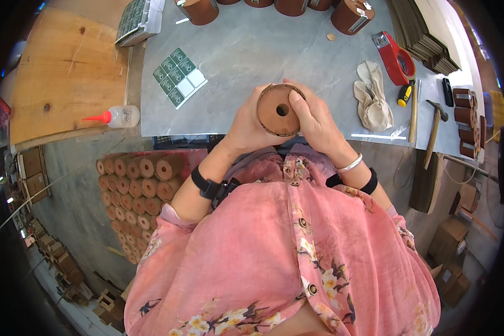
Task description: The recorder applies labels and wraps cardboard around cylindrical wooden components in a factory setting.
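Between my two hands, close to the table's near edge, is a brown clay-like cylinder [271, 116] with a round hole in its end face. A thin strip of corrugated cardboard seems to run round its rim. My left hand [244, 124] is closed round its left side, fingers mostly hidden. From the right, my right hand [319, 122] grips it, with the thumb on the end face beside the hole. A sheet of green and white stickers [171, 84] lies on the grey table [246, 47], beyond my left hand. Off-white gloves [372, 103] lie to the right.
Brown lidded canisters [199, 10] line the far edge. At right are a red tape dispenser [400, 60], a yellow-black tool [405, 95], a hammer [433, 120] and stacked cardboard [420, 36]. A red-nozzled bottle [126, 116] lies left; many clay cylinders [145, 187] are stacked below.
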A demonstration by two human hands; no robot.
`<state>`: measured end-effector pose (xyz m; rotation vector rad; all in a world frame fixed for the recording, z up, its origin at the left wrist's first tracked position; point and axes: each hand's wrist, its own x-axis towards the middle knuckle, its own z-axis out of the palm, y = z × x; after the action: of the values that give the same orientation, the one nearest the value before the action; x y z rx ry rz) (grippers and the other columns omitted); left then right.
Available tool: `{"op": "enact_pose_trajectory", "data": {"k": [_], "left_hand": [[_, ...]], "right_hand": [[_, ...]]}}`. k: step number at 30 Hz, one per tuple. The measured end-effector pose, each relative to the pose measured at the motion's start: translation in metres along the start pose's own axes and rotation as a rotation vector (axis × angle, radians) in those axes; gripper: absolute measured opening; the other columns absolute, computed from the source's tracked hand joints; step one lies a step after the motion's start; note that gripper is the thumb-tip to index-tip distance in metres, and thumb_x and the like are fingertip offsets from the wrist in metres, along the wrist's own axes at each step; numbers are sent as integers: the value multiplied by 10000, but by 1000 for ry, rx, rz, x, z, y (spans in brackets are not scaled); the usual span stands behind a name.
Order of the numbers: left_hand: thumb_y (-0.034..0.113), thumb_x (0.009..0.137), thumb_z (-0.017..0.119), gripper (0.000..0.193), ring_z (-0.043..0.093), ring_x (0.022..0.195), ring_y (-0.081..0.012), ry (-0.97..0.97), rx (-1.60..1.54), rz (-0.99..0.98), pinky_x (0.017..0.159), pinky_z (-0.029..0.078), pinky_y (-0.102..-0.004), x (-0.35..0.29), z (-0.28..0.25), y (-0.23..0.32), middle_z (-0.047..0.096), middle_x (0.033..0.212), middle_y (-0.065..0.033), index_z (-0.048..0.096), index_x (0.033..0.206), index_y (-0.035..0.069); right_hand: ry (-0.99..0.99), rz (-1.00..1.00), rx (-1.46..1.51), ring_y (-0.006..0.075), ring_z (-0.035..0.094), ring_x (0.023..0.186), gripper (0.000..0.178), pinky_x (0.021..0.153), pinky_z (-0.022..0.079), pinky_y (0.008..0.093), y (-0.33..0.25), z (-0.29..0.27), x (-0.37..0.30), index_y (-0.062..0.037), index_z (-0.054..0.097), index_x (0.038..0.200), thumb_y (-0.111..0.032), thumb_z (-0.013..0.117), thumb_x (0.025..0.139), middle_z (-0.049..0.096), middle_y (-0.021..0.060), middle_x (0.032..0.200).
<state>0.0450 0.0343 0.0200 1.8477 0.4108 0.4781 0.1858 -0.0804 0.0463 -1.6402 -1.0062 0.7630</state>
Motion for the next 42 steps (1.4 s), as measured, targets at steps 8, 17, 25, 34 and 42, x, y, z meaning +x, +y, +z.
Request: {"op": "enact_pose_trajectory", "data": {"k": [8, 17, 25, 34, 42], "left_hand": [[234, 575, 948, 881, 602, 1181, -324, -58, 68, 54, 1011, 485, -411, 8, -5, 13, 624, 1250, -125, 509, 1317, 54], [200, 657, 841, 738, 509, 1293, -301, -92, 752, 587, 1127, 284, -616, 10, -7, 28, 590, 1301, -92, 524, 1315, 88], [148, 711, 809, 864, 462, 1372, -341, 138, 876, 386, 1132, 319, -608, -7, -15, 36, 570, 1353, -109, 412, 1476, 90], [183, 875, 753, 625, 586, 1145, -181, 99, -910, -393, 953, 511, -337, -1, 8, 52, 576, 1263, -82, 444, 1400, 40], [135, 785, 798, 736, 582, 1192, -198, -69, -666, -311, 1003, 503, -359, 3, 7, 55, 569, 1301, -89, 428, 1414, 40]], "right_hand": [[-146, 228, -152, 301, 688, 928, 542, 854, 529, 388, -30, -30, 1, 65, 648, 1183, -437, 515, 1030, 706, 226, 1028], [-133, 103, -161, 285, 713, 923, 655, 807, 557, 378, -37, -29, -27, 80, 635, 1196, -496, 698, 893, 713, 221, 982], [30, 9, 67, 322, 709, 992, 712, 855, 552, 387, -25, -16, -32, 137, 480, 1363, -372, 698, 917, 692, 268, 1095], [266, -325, -211, 427, 591, 1195, 769, 993, 484, 446, -25, 13, -30, 126, 397, 1444, -301, 718, 892, 559, 331, 1307], [96, -95, 137, 280, 685, 1090, 721, 937, 533, 380, -27, -19, -30, 54, 475, 1399, -327, 777, 866, 672, 235, 1217]]}}
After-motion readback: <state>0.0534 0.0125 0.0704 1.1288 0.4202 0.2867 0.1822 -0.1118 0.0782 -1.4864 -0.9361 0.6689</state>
